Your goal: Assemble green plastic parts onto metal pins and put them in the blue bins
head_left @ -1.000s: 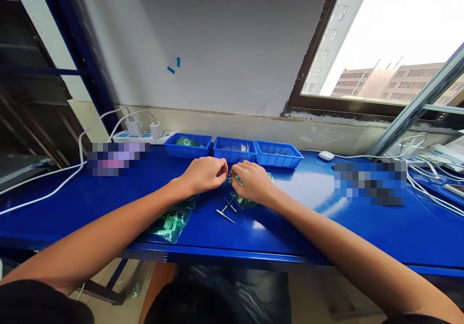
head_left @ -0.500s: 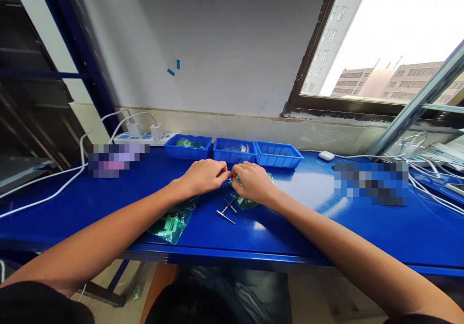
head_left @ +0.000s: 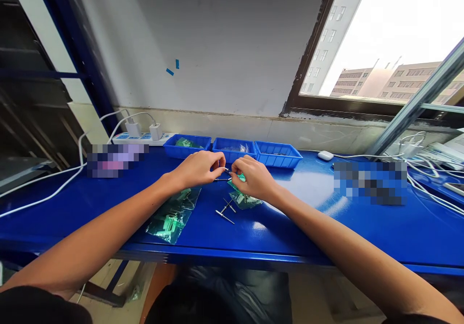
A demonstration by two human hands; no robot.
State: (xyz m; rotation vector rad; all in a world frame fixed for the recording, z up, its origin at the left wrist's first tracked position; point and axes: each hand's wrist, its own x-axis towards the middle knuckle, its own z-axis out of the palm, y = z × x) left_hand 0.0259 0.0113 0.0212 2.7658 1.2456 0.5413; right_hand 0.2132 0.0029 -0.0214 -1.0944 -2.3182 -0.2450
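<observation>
Above the blue table, my left hand [head_left: 202, 168] and my right hand [head_left: 252, 176] meet, both closed in a pinch. Between their fingertips is a thin metal rod [head_left: 227, 171], its ends hidden by the fingers. Just below, another slim rod [head_left: 222, 179] shows partly. Nearer to me, several thin metal rods [head_left: 225, 214] lie crossed on the table. A clear bag with green and white pieces [head_left: 170, 225] lies by my left forearm. Under my right hand is a second such bag [head_left: 243, 199], partly covered.
Three blue bins stand along the wall: the left bin [head_left: 174, 153] holds green bags, the middle bin [head_left: 221, 157] clear bags, the right bin [head_left: 279, 161] small dark pieces. A power strip [head_left: 141, 138] with white cables is at left. A white case [head_left: 325, 155] lies at right.
My hands have drawn slightly apart, and the rod between the fingertips now shows. My left hand has risen a little. The bags and the crossed rods stay in place.
</observation>
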